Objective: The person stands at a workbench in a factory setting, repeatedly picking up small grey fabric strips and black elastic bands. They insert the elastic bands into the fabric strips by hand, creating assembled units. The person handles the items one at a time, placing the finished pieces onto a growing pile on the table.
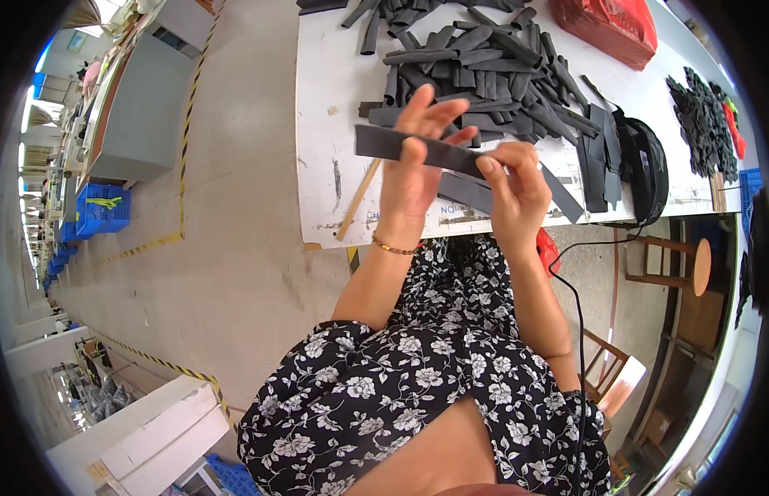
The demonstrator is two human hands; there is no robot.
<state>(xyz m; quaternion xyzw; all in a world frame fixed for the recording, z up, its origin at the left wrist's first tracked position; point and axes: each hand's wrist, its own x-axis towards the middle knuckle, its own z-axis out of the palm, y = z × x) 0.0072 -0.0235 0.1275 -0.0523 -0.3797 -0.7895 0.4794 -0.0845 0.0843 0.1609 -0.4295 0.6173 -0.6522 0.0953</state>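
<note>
Black flat rubbery strip (451,157) pinched between left hand (413,178), right hand (517,190).

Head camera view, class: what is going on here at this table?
A person in a flowered dress sits at a white worktable and holds a long flat black strip up in both hands. The left hand supports it from behind, and the right hand pinches it further along. A heap of similar black strips lies on the table beyond, beside a red bag.
</note>
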